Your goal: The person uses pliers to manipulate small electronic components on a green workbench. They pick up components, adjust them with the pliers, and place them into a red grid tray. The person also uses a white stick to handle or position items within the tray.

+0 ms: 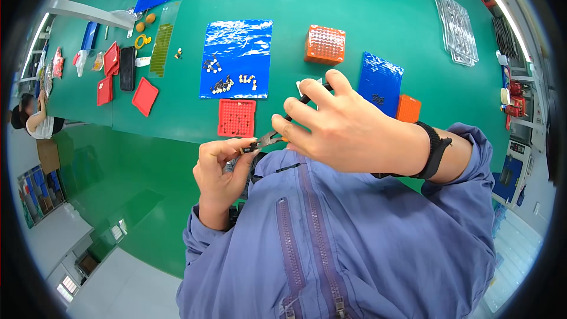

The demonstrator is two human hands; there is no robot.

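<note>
Pliers (270, 138) sat in the grip of my right hand (336, 121), fingers curled round the dark handles, the metal nose pointing toward my left hand (220, 171). That hand pinched a small black piece (250, 149) between thumb and fingers, right at the tip of the pliers, in front of my jacket (384, 230). The piece looked tiny, so I could not tell whether the jaws had closed on it. Just beyond my left hand, a red tray (221, 119) lay on the green table (283, 0), and past it a blue sheet (236, 44) bore clusters of small dark-and-pale parts (222, 85). Beyond my right hand stood an orange block (325, 44); farther right, a second blue sheet (381, 74) carried some dark bits (378, 100). A black band (437, 150) circled my right wrist.
</note>
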